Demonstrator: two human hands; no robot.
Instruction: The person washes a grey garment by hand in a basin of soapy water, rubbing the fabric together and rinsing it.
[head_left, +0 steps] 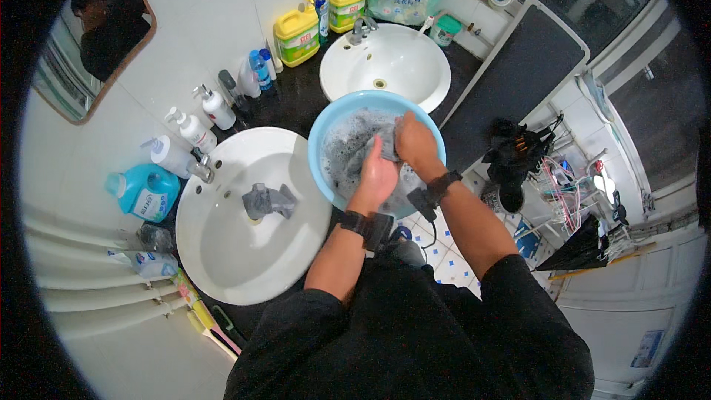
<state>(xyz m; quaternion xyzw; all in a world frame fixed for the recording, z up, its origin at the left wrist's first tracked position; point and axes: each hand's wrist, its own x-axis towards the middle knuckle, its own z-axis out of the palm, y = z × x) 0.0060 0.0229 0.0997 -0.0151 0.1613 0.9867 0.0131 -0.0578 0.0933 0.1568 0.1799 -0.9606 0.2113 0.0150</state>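
Note:
A light blue basin [317,152] of foamy, greyish water stands between the two sinks. Both of my hands are inside it, over the suds. My right hand [416,144] is curled into a fist round a wet grey cloth [386,135], possibly a sock. Next to it my left hand [378,174] is closed on the same cloth, thumb pointing up; its fingers are partly hidden. Another grey piece, which looks like a sock [270,200], lies crumpled by the drain of the left sink [211,252]. Dark bands circle both wrists.
Beyond the basin is a second white sink [422,67]. Pump bottles [194,132], a blue detergent jug [149,191] and yellow bottles [298,35] line the dark counter's back. A dark, light-rimmed panel [511,81] stands on the right, near a cluttered rack [570,185].

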